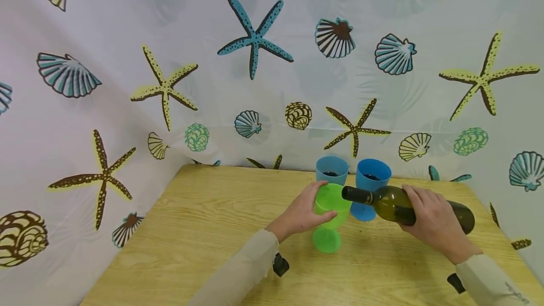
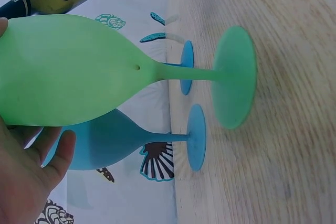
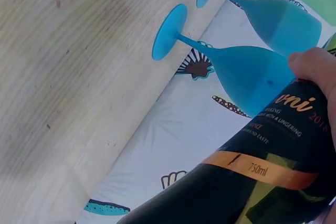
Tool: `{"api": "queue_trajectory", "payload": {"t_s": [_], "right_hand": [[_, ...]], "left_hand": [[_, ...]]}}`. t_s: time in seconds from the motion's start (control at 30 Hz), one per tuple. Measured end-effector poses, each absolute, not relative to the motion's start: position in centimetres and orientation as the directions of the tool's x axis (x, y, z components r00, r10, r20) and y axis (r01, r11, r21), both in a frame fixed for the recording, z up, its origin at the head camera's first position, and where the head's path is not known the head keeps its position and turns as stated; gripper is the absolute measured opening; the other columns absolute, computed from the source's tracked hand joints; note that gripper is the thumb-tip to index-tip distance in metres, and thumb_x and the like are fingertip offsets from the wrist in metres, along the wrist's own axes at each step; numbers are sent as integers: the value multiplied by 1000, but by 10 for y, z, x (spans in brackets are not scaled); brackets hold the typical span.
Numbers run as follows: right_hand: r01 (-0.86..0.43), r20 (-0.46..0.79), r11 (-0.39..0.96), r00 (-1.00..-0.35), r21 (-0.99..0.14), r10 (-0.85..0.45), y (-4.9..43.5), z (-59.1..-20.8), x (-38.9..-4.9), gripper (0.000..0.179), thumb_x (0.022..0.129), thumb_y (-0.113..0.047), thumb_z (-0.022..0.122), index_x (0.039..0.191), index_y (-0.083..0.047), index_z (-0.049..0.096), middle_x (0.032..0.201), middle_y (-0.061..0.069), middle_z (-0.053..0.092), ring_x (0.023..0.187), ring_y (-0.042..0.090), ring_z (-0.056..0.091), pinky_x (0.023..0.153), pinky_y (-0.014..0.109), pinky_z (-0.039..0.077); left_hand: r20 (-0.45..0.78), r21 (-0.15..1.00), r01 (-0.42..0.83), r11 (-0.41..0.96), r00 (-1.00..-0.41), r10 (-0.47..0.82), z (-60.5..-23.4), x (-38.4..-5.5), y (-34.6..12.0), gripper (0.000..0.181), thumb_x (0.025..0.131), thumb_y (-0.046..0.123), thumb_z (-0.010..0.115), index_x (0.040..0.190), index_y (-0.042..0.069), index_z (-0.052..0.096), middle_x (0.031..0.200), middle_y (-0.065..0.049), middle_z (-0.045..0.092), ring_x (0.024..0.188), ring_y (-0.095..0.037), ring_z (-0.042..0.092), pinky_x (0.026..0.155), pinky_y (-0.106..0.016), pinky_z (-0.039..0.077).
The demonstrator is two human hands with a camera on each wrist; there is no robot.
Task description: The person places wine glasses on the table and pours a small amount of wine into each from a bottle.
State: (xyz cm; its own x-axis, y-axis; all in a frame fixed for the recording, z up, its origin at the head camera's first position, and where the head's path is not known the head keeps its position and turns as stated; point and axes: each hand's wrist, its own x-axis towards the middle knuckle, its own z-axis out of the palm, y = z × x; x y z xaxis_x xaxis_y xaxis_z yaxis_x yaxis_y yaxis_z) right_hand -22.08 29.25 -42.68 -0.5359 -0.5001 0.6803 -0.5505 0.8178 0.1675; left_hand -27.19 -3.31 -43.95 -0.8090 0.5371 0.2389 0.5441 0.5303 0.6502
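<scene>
My left hand (image 1: 302, 210) holds a green plastic goblet (image 1: 331, 207) by its bowl, thumb and fingers on either side. In the left wrist view the goblet (image 2: 84, 72) stands with its round foot at the tabletop. In my right hand (image 1: 437, 221) is a dark green wine bottle (image 1: 393, 204), tilted almost level, its mouth over the green goblet's right rim. The right wrist view shows the bottle's dark label (image 3: 273, 124) with "750ml" on it. Whether liquid leaves the mouth cannot be made out.
Behind the green goblet stand a light blue goblet (image 1: 332, 164) and a darker blue goblet (image 1: 374, 169), each with dark liquid inside. They stand on a wooden table (image 1: 204, 230). A white curtain (image 1: 272, 93) with starfish and shells hangs along the table's back edge.
</scene>
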Motion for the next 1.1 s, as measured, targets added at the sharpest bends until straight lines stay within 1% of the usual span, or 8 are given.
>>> {"api": "queue_trajectory", "payload": {"t_s": [0.03, 0.13, 0.33, 0.5, 0.63, 0.73, 0.9, 1.1], "right_hand": [[-545, 680, 819, -534, 178, -502, 293, -426, -221, 95, 45, -20, 92, 124, 10, 50, 104, 26, 58, 85, 43, 59, 70, 55, 48], [-536, 678, 819, -526, 205, -514, 295, -424, -222, 96, 43, -21, 93, 124, 10, 51, 104, 26, 58, 86, 43, 58, 71, 56, 47], [-543, 664, 801, -505, 253, -552, 300, -418, -224, 99, 41, -21, 95, 124, 10, 51, 104, 26, 58, 88, 42, 58, 75, 56, 47], [-547, 654, 790, -495, 278, -573, 302, -410, -226, 97, 42, -21, 94, 124, 10, 52, 106, 26, 58, 91, 42, 57, 76, 56, 47], [-546, 633, 774, -485, 320, -603, 303, -404, -227, 97, 42, -21, 94, 124, 10, 53, 107, 26, 57, 92, 43, 56, 76, 56, 46], [-539, 614, 771, -494, 339, -615, 303, -400, -227, 101, 40, -21, 96, 125, 10, 51, 108, 26, 57, 94, 43, 55, 77, 56, 45], [-532, 602, 777, -512, 337, -612, 302, -394, -227, 103, 38, -22, 97, 126, 9, 52, 109, 26, 58, 95, 43, 55, 79, 56, 45], [-534, 584, 762, -506, 366, -635, 303, -388, -226, 108, 35, -24, 97, 127, 9, 51, 110, 26, 57, 95, 42, 55, 79, 55, 44]], "left_hand": [[237, 649, 543, 532, -810, 537, -439, -272, -33, 81, 85, 57, 59, 147, 16, 28, 143, -6, 38, 123, -21, 45, 94, -41, 44], [234, 652, 539, 534, -812, 535, -439, -272, -33, 81, 85, 57, 59, 148, 16, 28, 144, -6, 38, 124, -21, 44, 95, -41, 44], [231, 653, 535, 536, -815, 531, -438, -271, -33, 80, 86, 56, 59, 148, 16, 28, 145, -6, 37, 125, -21, 43, 96, -41, 43], [235, 650, 539, 537, -814, 532, -438, -270, -33, 79, 87, 55, 59, 148, 16, 28, 145, -6, 37, 126, -22, 43, 96, -41, 43], [239, 645, 543, 538, -812, 533, -439, -271, -33, 79, 87, 55, 59, 148, 15, 28, 145, -6, 37, 126, -22, 42, 96, -42, 43], [240, 646, 542, 537, -812, 531, -440, -271, -33, 79, 86, 55, 59, 148, 15, 28, 145, -6, 37, 126, -22, 43, 96, -42, 43], [238, 651, 538, 536, -815, 529, -441, -272, -34, 79, 86, 55, 59, 147, 15, 29, 144, -6, 38, 123, -21, 45, 94, -40, 45], [230, 647, 534, 544, -817, 528, -441, -273, -33, 81, 85, 58, 58, 148, 16, 28, 145, -6, 36, 126, -22, 42, 96, -42, 43]]}}
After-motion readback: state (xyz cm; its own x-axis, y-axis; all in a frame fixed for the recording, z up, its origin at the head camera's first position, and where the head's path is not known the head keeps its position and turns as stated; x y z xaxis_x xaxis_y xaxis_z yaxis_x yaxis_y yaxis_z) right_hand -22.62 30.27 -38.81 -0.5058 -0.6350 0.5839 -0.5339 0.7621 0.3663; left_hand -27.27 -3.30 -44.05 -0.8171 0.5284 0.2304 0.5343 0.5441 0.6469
